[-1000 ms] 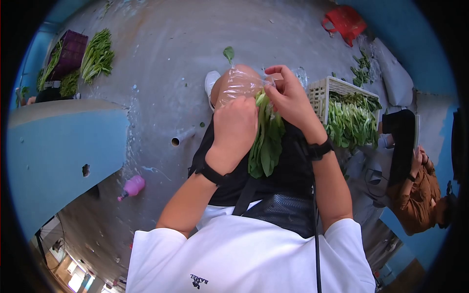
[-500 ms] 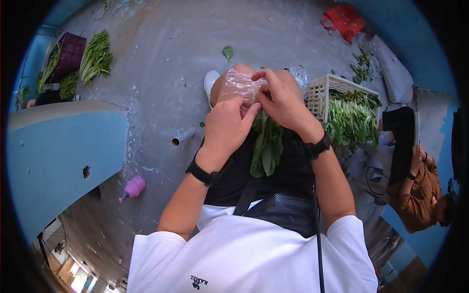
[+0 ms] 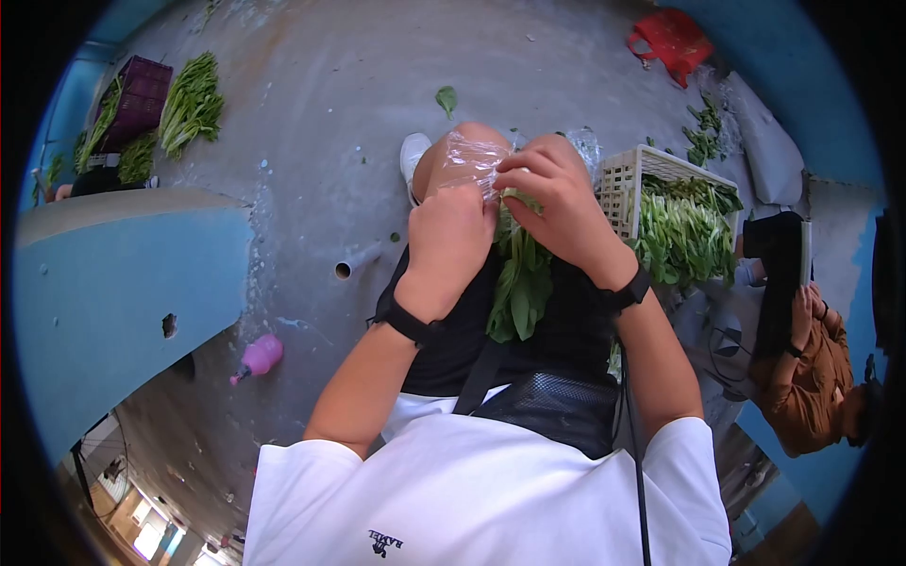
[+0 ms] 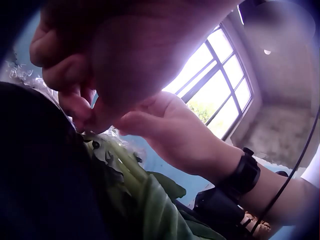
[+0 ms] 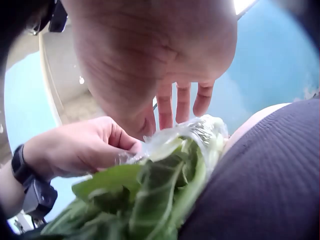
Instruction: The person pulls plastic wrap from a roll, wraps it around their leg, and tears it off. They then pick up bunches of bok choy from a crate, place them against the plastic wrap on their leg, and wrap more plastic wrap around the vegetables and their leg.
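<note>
A bunch of leafy greens (image 3: 521,292) lies over the person's lap, leaves toward the body, its stem end wrapped in clear plastic film (image 3: 469,160). My left hand (image 3: 448,238), fingers curled, pinches the edge of the film beside the stems. In the right wrist view the left hand's fingertips (image 5: 134,146) are right at the crumpled film (image 5: 175,137). My right hand (image 3: 559,209) is over the wrapped stems, its fingers (image 5: 183,102) fairly straight and reaching down to the film. Part of the stems is hidden behind both hands.
A cream crate (image 3: 618,193) full of greens stands close on the right. Another person (image 3: 819,368) sits beyond it. At the far left are a purple crate (image 3: 142,99) and loose greens (image 3: 192,104). A pink bottle (image 3: 260,357) and a pipe stub (image 3: 357,262) are left of the legs.
The right hand has gone from pinching the film to having its fingers extended over the wrapped stems. The left hand's thumb and forefinger spread apart, then closed on the film again.
</note>
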`<control>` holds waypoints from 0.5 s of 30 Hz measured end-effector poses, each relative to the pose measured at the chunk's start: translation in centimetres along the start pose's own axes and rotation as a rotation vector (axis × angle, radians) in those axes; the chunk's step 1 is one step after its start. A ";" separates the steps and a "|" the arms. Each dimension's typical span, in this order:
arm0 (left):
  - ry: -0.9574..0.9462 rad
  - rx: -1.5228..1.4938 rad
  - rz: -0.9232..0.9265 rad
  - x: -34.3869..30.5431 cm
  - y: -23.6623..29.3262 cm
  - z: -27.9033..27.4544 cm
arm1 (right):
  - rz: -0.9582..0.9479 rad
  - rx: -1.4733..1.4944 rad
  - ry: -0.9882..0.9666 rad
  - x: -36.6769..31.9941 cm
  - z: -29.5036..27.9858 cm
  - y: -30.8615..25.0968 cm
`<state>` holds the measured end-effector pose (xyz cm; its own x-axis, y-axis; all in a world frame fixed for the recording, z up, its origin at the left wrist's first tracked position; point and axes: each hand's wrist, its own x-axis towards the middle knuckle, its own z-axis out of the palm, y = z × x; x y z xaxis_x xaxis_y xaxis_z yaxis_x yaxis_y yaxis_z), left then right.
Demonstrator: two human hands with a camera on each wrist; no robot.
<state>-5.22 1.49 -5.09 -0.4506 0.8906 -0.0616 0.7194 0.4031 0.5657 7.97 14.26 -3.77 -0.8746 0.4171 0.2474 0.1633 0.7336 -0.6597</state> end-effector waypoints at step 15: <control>-0.052 0.203 0.083 -0.1 0.5 1.0 | -0.032 -0.216 -0.158 -1.2 -0.2 0.7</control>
<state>-4.32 1.83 -5.67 -0.3618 0.9299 -0.0668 0.8466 0.3577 0.3940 9.22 14.39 -4.44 -0.9385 0.3153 0.1408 0.2132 0.8498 -0.4820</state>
